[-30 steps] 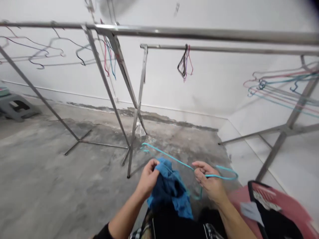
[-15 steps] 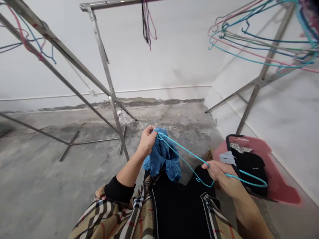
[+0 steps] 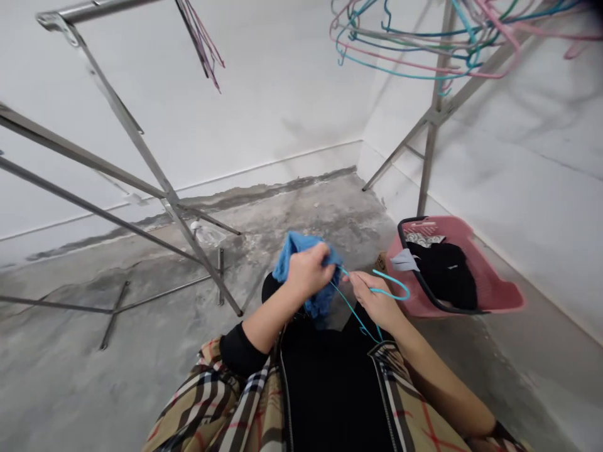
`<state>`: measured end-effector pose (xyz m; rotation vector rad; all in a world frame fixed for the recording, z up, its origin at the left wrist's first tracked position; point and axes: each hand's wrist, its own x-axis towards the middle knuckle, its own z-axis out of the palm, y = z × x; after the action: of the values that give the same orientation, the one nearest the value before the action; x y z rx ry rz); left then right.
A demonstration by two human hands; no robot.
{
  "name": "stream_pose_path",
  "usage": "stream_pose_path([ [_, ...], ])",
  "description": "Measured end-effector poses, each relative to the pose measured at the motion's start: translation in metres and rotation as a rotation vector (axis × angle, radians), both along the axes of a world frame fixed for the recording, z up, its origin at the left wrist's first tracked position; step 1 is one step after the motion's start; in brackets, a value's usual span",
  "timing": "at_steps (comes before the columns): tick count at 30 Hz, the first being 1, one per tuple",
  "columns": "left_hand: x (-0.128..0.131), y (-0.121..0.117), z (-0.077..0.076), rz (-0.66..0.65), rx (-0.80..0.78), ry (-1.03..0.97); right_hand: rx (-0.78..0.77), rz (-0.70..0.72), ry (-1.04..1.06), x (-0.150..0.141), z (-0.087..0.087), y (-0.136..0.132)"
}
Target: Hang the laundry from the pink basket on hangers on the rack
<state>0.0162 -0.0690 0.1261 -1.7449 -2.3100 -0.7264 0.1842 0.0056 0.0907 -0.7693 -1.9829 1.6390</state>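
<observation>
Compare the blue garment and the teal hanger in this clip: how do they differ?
The blue cloth garment is soft and bunched up, while the teal wire hanger is a thin, bent line. The left hand grips the garment; the right hand holds the hanger. Both are blue-toned, and they meet near the left hand.

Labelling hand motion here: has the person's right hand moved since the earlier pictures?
Yes: the right hand has moved left, away from the pink plastic laundry basket, and now sits just left of its rim, nearer the left hand.

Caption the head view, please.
Left hand grips a crumpled blue cloth, right hand holds a teal hanger, a pink basket nearby.
</observation>
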Motion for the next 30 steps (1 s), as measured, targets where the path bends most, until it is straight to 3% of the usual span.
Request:
stream_pose_path([
  [3,0.024,0.003,-0.012,-0.236,-0.021,0.107,-0.084,-0.085,0.125,-0.005,-0.021,0.011],
  [5,0.025,0.002,-0.009,-0.280,0.046,0.198,-0.112,-0.120,0.182,-0.001,-0.029,0.019],
  [7,0.018,0.002,0.007,-0.285,0.144,0.322,-0.049,-0.116,0.197,0.006,-0.024,0.027],
  [9,0.009,0.003,0.031,-0.282,0.148,0.414,0.096,-0.081,0.177,0.011,-0.007,0.034],
  [12,0.001,0.009,0.068,-0.389,-0.072,0.504,0.271,-0.038,0.172,0.012,0.028,0.045],
  [14,-0.002,0.012,0.086,-0.413,-0.204,0.536,0.264,-0.033,0.215,0.013,0.043,0.054],
  [16,-0.004,0.009,0.099,-0.372,-0.245,0.542,0.189,-0.039,0.274,0.017,0.045,0.064],
  [18,-0.008,0.002,0.107,-0.325,-0.202,0.528,0.123,-0.093,0.317,0.026,0.031,0.075],
  [22,-0.012,-0.016,0.119,-0.284,-0.074,0.483,-0.038,-0.301,0.220,0.041,-0.023,0.095],
  [24,-0.010,-0.023,0.124,-0.294,-0.035,0.480,-0.166,-0.195,0.091,0.042,-0.048,0.099],
  [26,-0.007,-0.027,0.129,-0.304,-0.004,0.486,-0.299,0.013,0.038,0.038,-0.062,0.095],
  [28,-0.004,-0.029,0.131,-0.297,0.030,0.487,-0.381,0.128,0.081,0.028,-0.067,0.085],
  [30,-0.002,-0.031,0.131,-0.295,0.057,0.487,-0.344,0.127,0.117,0.016,-0.066,0.068],
])
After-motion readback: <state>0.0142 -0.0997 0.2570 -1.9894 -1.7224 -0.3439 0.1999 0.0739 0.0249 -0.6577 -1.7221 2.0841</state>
